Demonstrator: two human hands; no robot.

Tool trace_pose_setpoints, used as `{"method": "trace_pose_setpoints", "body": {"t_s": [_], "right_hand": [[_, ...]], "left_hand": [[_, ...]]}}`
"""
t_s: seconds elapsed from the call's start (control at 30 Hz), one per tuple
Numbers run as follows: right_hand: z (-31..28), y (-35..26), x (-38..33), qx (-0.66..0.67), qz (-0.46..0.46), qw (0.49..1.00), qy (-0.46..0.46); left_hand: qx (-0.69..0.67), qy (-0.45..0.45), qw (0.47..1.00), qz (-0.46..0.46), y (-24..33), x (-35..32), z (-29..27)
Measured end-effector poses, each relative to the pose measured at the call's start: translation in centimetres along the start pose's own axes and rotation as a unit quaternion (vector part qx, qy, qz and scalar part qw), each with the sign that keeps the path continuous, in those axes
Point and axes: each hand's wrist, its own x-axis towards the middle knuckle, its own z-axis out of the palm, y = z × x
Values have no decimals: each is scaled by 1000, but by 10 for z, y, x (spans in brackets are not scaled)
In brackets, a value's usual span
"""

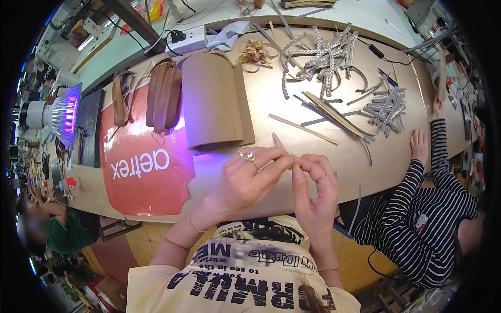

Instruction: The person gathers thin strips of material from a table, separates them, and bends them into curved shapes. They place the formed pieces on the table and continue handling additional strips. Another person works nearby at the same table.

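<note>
Close together above the table's near edge, my left hand (249,177) and my right hand (317,189) meet at their fingertips. Both are closed in a pinch on a thin, narrow strip (277,140). One light-coloured end of it pokes up behind my left fingers; most of the rest is hidden by the fingers. Just beyond my hands, a single tan strip (302,129) lies on the table. Past that is a small bundle of loose tan and dark grey strips (336,119). A heap of braided silvery straps (326,60) lies farther back.
A curved brown cardboard piece (211,101) stands left of centre, beside a red printed sheet (148,177) and bundled brown strips (164,96). A lamp (65,115) glows purple at far left. Short grey braided pieces (386,109) lie near a striped-sleeved co-worker (417,224).
</note>
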Motion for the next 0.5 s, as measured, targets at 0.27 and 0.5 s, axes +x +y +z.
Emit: {"method": "trace_pose_setpoints", "body": {"t_s": [0.27, 0.5], "right_hand": [[-2, -1, 0, -16, 18, 1000, 0], [2, -1, -4, -32, 19, 999, -3]], "left_hand": [[67, 9, 997, 40, -2, 2, 3], [7, 15, 1000, -7, -2, 0, 2]]}}
